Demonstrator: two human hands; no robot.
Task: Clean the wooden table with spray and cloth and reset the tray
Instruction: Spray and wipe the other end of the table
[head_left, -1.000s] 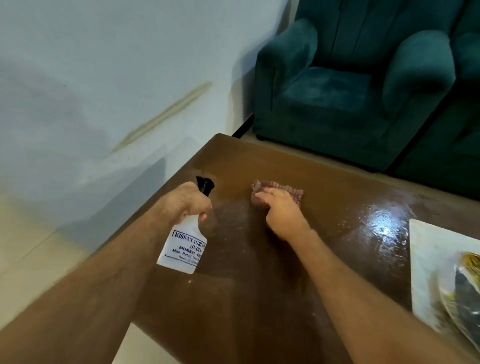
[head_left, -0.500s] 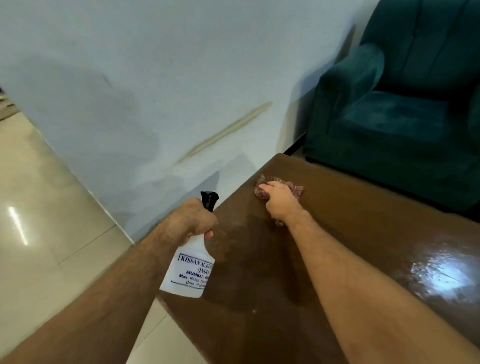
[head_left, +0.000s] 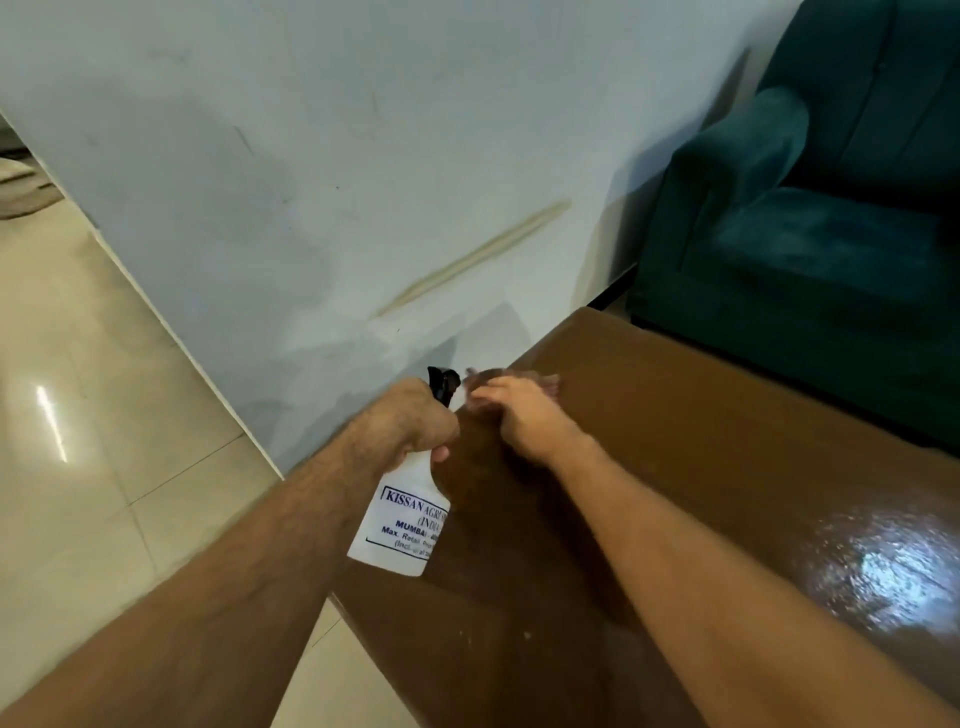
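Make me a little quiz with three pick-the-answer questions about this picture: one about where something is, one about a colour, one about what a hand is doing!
1. Where is the cloth?
A. near the table's corner by the wall
B. on the armchair
C. on the floor

2. What colour is the armchair?
A. red
B. dark green
C. yellow

3. What is the left hand doing?
A. lying flat
B. pointing
C. gripping the spray bottle

Answers: 1 A, it peeks out under the right hand there; 2 B, its plush looks teal green; 3 C, fingers wrap the bottle's neck.
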